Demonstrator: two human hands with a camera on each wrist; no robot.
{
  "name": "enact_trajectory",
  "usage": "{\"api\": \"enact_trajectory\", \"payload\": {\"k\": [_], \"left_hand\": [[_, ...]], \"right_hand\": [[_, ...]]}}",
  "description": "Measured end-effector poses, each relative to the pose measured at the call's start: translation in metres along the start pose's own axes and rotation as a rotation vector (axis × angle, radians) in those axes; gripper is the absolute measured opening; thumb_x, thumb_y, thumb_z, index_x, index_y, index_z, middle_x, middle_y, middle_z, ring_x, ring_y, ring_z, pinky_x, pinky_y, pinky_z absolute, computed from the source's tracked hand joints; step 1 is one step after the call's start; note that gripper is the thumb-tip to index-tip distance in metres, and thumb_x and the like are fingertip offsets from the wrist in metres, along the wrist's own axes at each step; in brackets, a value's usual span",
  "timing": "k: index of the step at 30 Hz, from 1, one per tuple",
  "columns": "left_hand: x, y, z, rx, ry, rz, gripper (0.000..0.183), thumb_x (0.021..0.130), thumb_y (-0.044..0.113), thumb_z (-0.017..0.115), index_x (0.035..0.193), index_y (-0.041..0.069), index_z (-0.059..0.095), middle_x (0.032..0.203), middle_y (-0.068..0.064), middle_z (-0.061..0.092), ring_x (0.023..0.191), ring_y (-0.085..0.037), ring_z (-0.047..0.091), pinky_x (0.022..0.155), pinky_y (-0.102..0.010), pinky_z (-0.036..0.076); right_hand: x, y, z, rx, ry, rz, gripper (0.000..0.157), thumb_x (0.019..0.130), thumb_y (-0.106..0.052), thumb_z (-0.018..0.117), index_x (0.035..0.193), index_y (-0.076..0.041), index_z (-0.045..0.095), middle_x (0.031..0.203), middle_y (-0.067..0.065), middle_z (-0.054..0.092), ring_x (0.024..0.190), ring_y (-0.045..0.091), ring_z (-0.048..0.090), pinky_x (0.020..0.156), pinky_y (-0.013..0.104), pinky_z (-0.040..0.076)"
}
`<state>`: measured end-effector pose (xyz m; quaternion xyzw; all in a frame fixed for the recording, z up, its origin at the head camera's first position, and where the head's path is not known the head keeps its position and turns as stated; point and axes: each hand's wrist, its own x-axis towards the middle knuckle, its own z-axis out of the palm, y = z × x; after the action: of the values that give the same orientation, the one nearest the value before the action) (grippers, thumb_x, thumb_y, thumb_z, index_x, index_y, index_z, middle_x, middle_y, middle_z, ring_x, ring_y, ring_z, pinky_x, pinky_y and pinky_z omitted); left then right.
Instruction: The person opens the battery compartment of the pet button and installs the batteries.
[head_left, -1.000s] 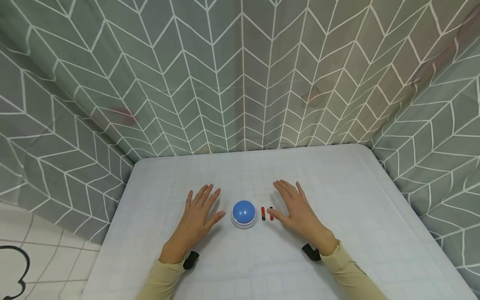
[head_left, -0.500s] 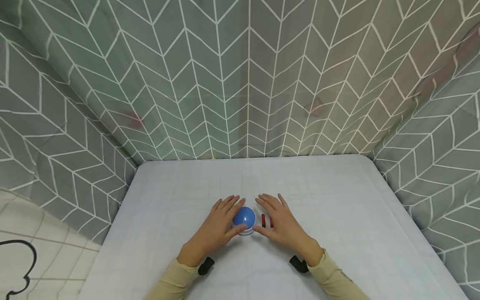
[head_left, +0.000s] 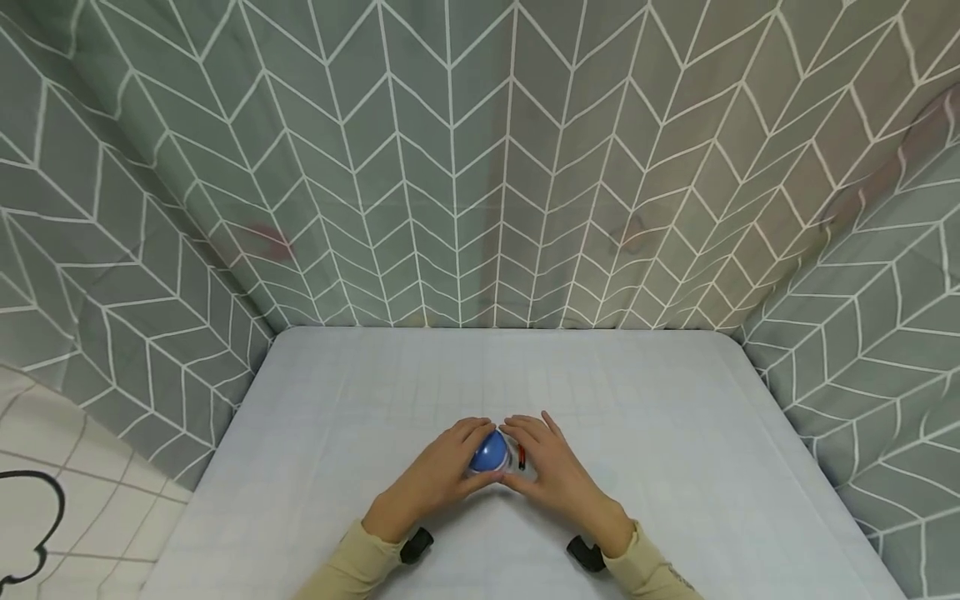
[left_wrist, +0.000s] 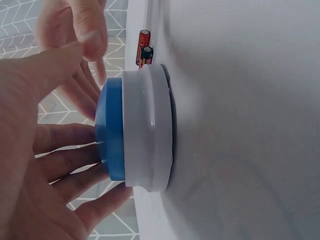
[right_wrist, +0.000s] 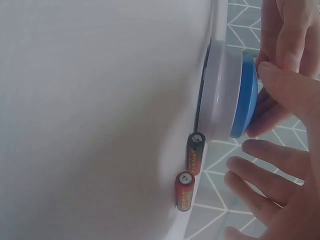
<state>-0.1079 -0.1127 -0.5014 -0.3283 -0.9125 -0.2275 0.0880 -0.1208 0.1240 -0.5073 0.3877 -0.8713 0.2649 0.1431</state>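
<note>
A blue-domed push button (head_left: 491, 451) with a white round base (left_wrist: 150, 130) sits on the white table. My left hand (head_left: 431, 479) arches around its left side, with relaxed fingers right at the blue dome's far side and the thumb along its near side. Opposite it, my right hand (head_left: 558, 475) curves over the right side, its fingers spread and apart from the button in the right wrist view. The two thumbs meet or overlap in front of the dome. Two small red-and-black batteries, one (right_wrist: 195, 150) nearer the button and another (right_wrist: 185, 190) beside it, lie under the right hand.
The white-covered table (head_left: 337, 375) ends at a grey-green patterned curtain (head_left: 450, 167) behind and at both sides. Black wrist cameras, one (head_left: 417, 545) on the left and another (head_left: 586, 553) on the right, hang at the sleeves.
Both hands have moved inward from either side and now frame the button. The right hand has come over the batteries, covering one in the head view. The button has not visibly moved on the table.
</note>
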Motion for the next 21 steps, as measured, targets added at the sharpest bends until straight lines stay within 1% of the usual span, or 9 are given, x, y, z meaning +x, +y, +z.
{"api": "enact_trajectory", "payload": {"k": [3, 6, 12, 16, 21], "left_hand": [[-0.001, -0.001, 0.001, -0.002, 0.033, 0.021, 0.071, 0.093, 0.047, 0.08, 0.141, -0.001, 0.059, 0.141, -0.018, 0.062, 0.132, -0.032, 0.061, 0.106, -0.045, 0.057], [-0.002, -0.002, 0.003, -0.009, 0.039, 0.02, 0.069, 0.089, 0.039, 0.086, 0.139, -0.001, 0.06, 0.14, -0.02, 0.062, 0.13, -0.033, 0.062, 0.105, -0.046, 0.057], [-0.004, -0.003, 0.006, -0.026, -0.019, -0.031, 0.078, 0.08, 0.027, 0.094, 0.144, 0.001, 0.056, 0.143, -0.019, 0.06, 0.131, -0.034, 0.061, 0.106, -0.05, 0.056], [-0.006, -0.006, 0.011, -0.051, -0.029, -0.062, 0.085, 0.076, 0.024, 0.097, 0.147, 0.004, 0.054, 0.145, -0.018, 0.058, 0.132, -0.033, 0.06, 0.108, -0.051, 0.055], [-0.008, -0.01, 0.017, -0.098, -0.041, -0.104, 0.088, 0.077, 0.025, 0.097, 0.151, 0.009, 0.053, 0.146, -0.015, 0.058, 0.133, -0.031, 0.061, 0.108, -0.051, 0.055]], "right_hand": [[-0.001, -0.003, 0.002, 0.011, -0.005, 0.003, 0.067, 0.082, -0.035, 0.091, 0.134, -0.001, 0.065, 0.133, 0.013, 0.069, 0.132, 0.034, 0.061, 0.113, 0.075, 0.039], [-0.002, -0.004, 0.003, 0.002, -0.026, 0.014, 0.065, 0.083, -0.032, 0.091, 0.134, -0.002, 0.065, 0.13, 0.011, 0.071, 0.13, 0.031, 0.062, 0.114, 0.073, 0.039], [-0.004, -0.005, 0.004, -0.048, -0.072, 0.049, 0.061, 0.084, -0.025, 0.09, 0.135, -0.003, 0.065, 0.129, 0.011, 0.071, 0.127, 0.029, 0.064, 0.116, 0.069, 0.04], [-0.004, -0.006, 0.003, -0.036, -0.078, 0.056, 0.059, 0.084, -0.021, 0.09, 0.135, -0.004, 0.066, 0.129, 0.011, 0.071, 0.125, 0.029, 0.065, 0.116, 0.068, 0.041], [-0.004, -0.007, 0.003, -0.02, -0.073, 0.056, 0.057, 0.085, -0.021, 0.089, 0.134, -0.003, 0.066, 0.128, 0.011, 0.071, 0.124, 0.028, 0.065, 0.115, 0.067, 0.042]]}}
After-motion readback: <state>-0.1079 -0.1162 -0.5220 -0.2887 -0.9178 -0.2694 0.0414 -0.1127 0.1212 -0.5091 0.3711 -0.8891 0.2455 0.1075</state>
